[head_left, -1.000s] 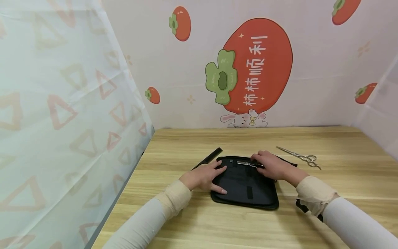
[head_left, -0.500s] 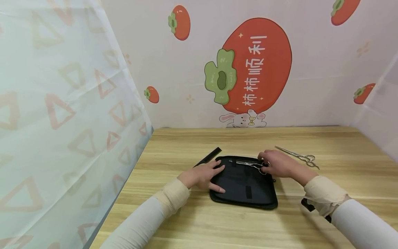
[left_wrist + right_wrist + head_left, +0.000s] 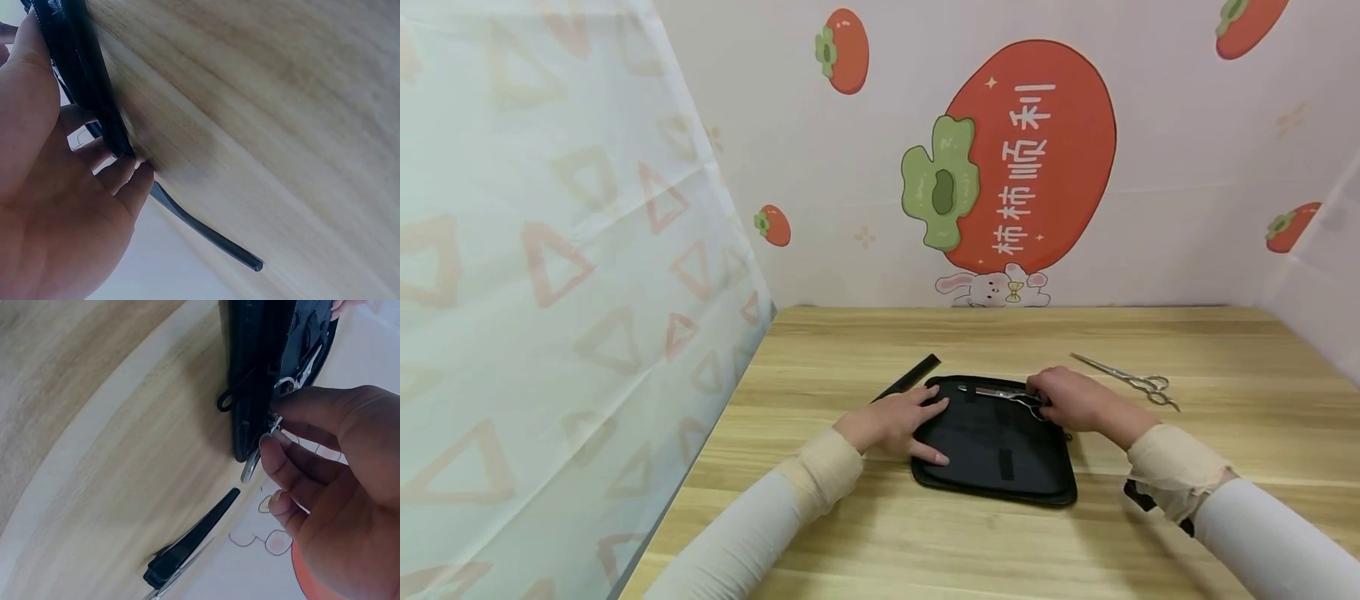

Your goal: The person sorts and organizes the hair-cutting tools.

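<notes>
A flat black zip case [image 3: 970,467] lies opened out on the wooden table, its dark inside facing up. Along its far side lies a pair of silver hairdressing scissors [image 3: 1000,393], the blades reaching left past a black strap. My right hand [image 3: 1071,404] pinches the handle end at the case's far right corner; in the right wrist view thumb and fingers meet around the silver handle [image 3: 251,465]. My left hand [image 3: 891,421] rests spread on the case's left edge, thumb and fingers apart. Behind that hand lies a black comb [image 3: 913,375], partly covered.
A second pair of silver scissors [image 3: 1131,381] lies on the table at the far right. In the right wrist view a black hair clip [image 3: 194,540] sits beyond the case. Patterned cloth walls [image 3: 625,250] stand at the left and back of the table [image 3: 850,533].
My right hand has shifted right along the scissors to the handle end, which it now covers partly. The scissors keep about the same place on the case. My left hand has stayed put.
</notes>
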The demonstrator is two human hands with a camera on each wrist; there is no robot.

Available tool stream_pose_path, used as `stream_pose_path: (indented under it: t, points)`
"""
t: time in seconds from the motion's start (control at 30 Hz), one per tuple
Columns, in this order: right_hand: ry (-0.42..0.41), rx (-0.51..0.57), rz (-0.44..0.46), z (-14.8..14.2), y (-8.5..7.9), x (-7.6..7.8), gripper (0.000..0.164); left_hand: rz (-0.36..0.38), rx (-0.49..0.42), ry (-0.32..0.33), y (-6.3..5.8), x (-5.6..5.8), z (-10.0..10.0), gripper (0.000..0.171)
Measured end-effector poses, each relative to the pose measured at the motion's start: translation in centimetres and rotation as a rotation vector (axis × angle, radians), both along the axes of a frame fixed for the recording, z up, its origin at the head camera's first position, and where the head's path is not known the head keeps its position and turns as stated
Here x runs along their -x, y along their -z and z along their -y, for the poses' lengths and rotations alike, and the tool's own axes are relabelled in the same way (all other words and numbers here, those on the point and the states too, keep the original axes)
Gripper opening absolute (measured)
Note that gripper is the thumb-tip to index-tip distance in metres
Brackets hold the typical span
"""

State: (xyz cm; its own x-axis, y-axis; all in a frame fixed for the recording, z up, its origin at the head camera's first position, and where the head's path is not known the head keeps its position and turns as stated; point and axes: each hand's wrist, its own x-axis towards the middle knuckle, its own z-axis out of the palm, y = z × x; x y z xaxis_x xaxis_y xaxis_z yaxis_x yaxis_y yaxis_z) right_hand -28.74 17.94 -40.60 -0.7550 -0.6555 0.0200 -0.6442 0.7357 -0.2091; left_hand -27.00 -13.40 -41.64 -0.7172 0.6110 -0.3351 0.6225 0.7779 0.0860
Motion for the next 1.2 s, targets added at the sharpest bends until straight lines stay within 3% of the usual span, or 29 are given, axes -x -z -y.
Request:
stream_pose_path:
  t: [0.37, 0.7, 1.2]
  points:
    - [-0.056, 0.013, -0.072, 0.9, 0.0, 0.1, 0.013, -0.027, 0.01, 0.017, -0.3, -0.3, -0.1, 0.098]
    - [-0.05, -0.009, -0.053, 1.0, 0.1, 0.6, 0.013, -0.022, 0.015, -0.024, -0.3, -0.5, -0.7, 0.098]
    - [-0.04, -0.029, -0.057, 1.8, 0.1, 0.4, 0.013, -0.023, 0.005, -0.026, -0.1, -0.6, -0.6, 0.099]
